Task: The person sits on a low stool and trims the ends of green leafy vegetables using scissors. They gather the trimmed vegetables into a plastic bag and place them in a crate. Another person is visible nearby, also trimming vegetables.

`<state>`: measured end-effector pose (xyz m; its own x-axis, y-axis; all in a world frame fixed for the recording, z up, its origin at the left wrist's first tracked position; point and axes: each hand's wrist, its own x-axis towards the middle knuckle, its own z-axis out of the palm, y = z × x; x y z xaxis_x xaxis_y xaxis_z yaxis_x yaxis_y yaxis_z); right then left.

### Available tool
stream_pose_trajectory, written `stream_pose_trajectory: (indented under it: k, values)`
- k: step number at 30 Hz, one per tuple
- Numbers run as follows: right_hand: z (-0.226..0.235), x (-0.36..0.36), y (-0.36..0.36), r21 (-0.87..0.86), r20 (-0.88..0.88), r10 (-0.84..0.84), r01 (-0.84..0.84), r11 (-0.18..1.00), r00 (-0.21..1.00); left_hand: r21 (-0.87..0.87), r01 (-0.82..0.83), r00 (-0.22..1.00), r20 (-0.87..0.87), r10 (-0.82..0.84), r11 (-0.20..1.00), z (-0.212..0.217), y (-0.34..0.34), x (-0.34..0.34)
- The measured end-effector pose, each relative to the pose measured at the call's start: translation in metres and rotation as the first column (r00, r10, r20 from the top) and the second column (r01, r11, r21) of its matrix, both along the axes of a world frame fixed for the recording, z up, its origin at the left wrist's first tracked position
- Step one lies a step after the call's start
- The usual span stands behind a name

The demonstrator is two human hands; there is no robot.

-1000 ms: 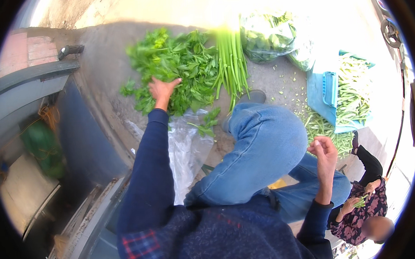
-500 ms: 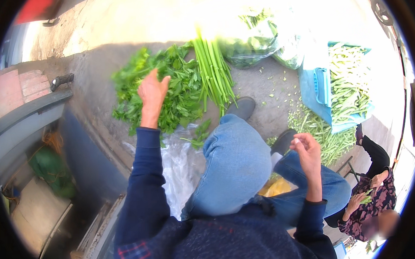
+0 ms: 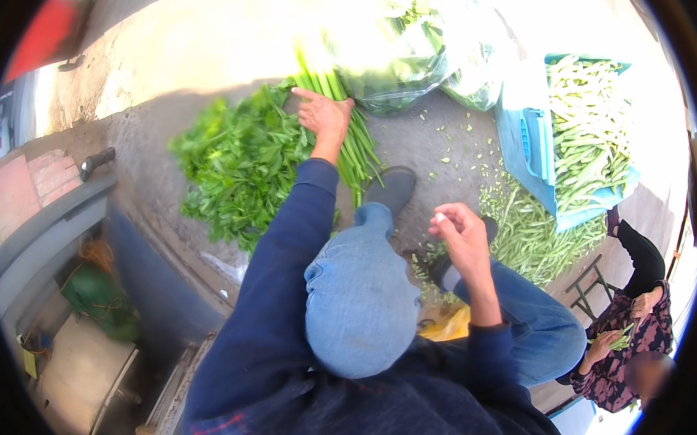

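My left hand (image 3: 325,121) reaches forward over a bundle of long green celery stalks (image 3: 353,151), fingers and thumb spread apart. It lies on or just above the stalks; contact is hard to tell. Left of it spreads a heap of leafy celery greens (image 3: 245,164) on the ground. My right hand (image 3: 464,240) hovers above my right knee, its fingers loosely curled and apart. A small white patch shows at its thumb tip; whether this is a wrap or the nail I cannot make out.
Bagged greens (image 3: 397,83) stand beyond the stalks. A blue crate (image 3: 528,143) lies tipped, with green beans (image 3: 586,137) in it and a bean pile (image 3: 540,232) before it. At right, a person (image 3: 629,330) handles beans. A metal ledge (image 3: 53,215) borders the left.
My left hand has moved right, from the leafy heap to the stalks. My right hand has shifted left. The whole view has shifted slightly, and my left sleeve now covers most of the clear plastic.
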<state>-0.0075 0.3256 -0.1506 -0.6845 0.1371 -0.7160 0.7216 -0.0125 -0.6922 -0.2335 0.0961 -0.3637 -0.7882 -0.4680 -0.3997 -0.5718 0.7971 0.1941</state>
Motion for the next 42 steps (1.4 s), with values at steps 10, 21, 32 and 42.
stream_pose_trajectory:
  k: [10, 21, 32, 42]
  values:
    - [-0.014, 0.000, 0.005, -0.040, 0.015, -0.064, 0.064, 0.997, 0.998, 0.028, -0.098, 0.993, 0.072, 0.096, 0.995, 0.000, 0.004, -0.011]
    - [-0.016, -0.003, 0.005, -0.060, 0.009, -0.146, 0.146, 0.987, 0.989, 0.072, -0.278, 0.941, -0.180, 0.287, 0.958, 0.001, 0.024, 0.008]
    - [-0.105, -0.022, -0.019, -0.084, 0.078, -0.064, 0.071, 0.994, 0.995, 0.621, -0.147, 0.840, -0.332, 0.429, 0.770, -0.034, -0.078, 0.021]
    - [-0.203, -0.175, -0.106, 0.297, -0.221, 0.451, -0.380, 0.876, 0.865, 0.687, -0.093, 0.926, -0.207, 0.317, 0.721, -0.030, -0.090, 0.014]
